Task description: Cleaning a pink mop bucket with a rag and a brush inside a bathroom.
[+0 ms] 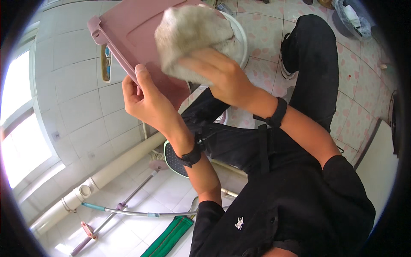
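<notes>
Left hand: your left hand (152, 103) pinches the left edge of the pink plastic piece (141, 34), thumb on top and fingers curled under
Right hand: your right hand (224, 81) is a bit blurry, with bent fingers holding the cloth
Cloth: the pale cloth (182, 36) is bunched up over the right part of the pink plastic piece, away from its top left corner
White tub: the round white tub (245, 38) peeks out behind the cloth
Wall side: a fat pipe (128, 158) runs low by the tiles, near a green mop head (171, 237)
</notes>
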`<action>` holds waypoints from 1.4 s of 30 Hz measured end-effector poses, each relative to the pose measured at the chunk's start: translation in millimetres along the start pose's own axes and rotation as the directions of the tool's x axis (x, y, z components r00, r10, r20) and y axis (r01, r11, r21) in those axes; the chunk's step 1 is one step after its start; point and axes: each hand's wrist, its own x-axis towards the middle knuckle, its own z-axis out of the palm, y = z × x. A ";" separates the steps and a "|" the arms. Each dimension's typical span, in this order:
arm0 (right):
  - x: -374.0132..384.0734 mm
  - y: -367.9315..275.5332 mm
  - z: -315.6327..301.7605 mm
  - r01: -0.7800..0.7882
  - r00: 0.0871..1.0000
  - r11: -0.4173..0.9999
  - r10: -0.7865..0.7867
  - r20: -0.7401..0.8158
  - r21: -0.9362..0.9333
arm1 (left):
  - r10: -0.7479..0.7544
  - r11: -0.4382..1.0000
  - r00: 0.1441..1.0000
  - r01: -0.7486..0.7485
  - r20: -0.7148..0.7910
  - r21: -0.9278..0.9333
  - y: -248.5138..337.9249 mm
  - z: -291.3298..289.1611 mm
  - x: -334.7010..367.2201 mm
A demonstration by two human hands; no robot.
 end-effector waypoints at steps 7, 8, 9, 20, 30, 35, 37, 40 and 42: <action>-91.6 15.4 7.7 0.074 0.962 0.995 -0.053 0.266 -0.068 | -0.054 0.998 0.997 0.052 -0.058 -0.039 -0.5 3.7 2.9; -97.5 18.1 9.2 0.090 0.948 0.992 -0.058 0.313 -0.089 | -0.042 0.999 0.997 0.041 -0.061 -0.022 -2.0 4.2 4.4; -102.5 22.7 10.1 0.089 0.949 0.992 -0.057 0.310 -0.091 | -0.040 0.999 0.997 0.039 -0.058 -0.023 -2.0 5.3 4.0; 28.7 22.3 5.6 -0.011 0.996 0.994 0.001 -0.088 -0.109 | -0.021 0.999 0.998 0.023 -0.061 0.033 -13.0 11.2 -7.3; -65.4 39.4 1.6 0.017 0.987 0.972 0.021 0.157 -0.233 | -0.168 0.982 0.969 0.148 -0.182 -0.115 -8.6 18.4 -21.1; -74.0 56.4 -3.2 0.119 0.981 0.965 -0.078 0.176 -0.235 | -0.128 0.983 0.975 0.101 -0.181 -0.150 -17.6 17.0 -15.1; -58.6 55.9 -3.6 0.060 0.992 0.971 -0.031 0.125 -0.233 | -0.111 0.987 0.978 0.087 -0.174 -0.138 -21.8 16.9 -13.3; -8.2 38.7 -9.5 -0.064 0.996 0.975 0.075 0.042 -0.212 | -0.067 0.996 0.983 0.057 -0.173 -0.063 -37.8 8.8 -15.8; 18.5 45.1 -12.1 -0.129 0.992 0.965 0.129 -0.012 -0.229 | -0.045 0.999 0.987 0.043 -0.151 -0.014 -35.7 16.7 -21.6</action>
